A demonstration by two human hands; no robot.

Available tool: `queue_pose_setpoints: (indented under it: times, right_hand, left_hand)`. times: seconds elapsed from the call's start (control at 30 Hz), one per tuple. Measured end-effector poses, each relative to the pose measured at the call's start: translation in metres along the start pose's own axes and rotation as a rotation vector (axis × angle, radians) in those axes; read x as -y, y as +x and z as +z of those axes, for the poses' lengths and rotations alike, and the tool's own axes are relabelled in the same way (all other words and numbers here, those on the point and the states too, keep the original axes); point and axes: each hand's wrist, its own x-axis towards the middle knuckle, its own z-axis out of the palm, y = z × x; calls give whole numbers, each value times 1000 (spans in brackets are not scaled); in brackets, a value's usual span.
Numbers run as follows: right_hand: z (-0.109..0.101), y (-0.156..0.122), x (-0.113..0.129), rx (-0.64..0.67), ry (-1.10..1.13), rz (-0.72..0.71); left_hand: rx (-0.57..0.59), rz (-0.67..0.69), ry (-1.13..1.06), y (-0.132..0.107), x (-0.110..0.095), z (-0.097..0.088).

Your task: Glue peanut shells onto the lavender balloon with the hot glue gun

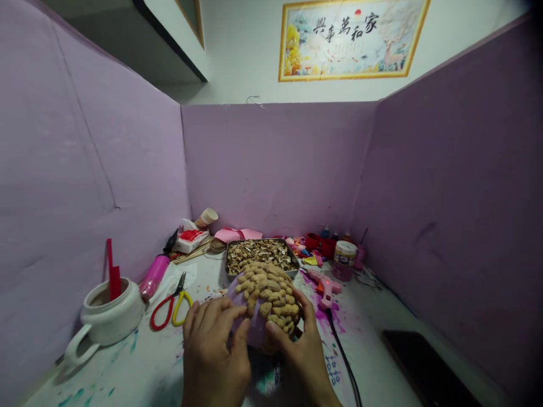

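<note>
A rounded purple balloon [258,328], much of it covered with peanut shells [269,288], is held up over the table in front of me. My right hand [301,345] grips it from the right, thumb on the near side and fingers around the far side. On the left, my left hand [220,339] has its index finger and thumb close together at a peanut shell [251,305] beside bare purple surface. Behind the balloon, a metal tray [231,276] is filled with loose shell pieces [258,251].
Scissors [172,302] and a white pot [112,314] stand left. A pink glue gun [326,288] lies right, its cord running forward. Further back are a lidded jar [344,260] and a tissue pack [190,240]. A black phone-like slab [424,362] lies front right; purple walls [275,164] enclose the table.
</note>
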Motion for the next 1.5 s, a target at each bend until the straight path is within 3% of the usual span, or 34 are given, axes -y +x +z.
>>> queue_pose_setpoints:
  times: [0.43, 0.77, 1.33, 1.5]
  right_hand:
    - [-1, -2, -3, -2, -20, -2]
    - [0, -3, -7, -15, -32, -29]
    - [-2, -3, 6, -9, -11, -20]
    - [-4, 0, 2, -15, -14, 22]
  left_hand:
    - [36, 59, 150, 3, -13, 7]
    - [106, 55, 114, 11, -16, 3]
    - [202, 208, 146, 20, -9, 0]
    - [187, 150, 83, 19, -11, -1]
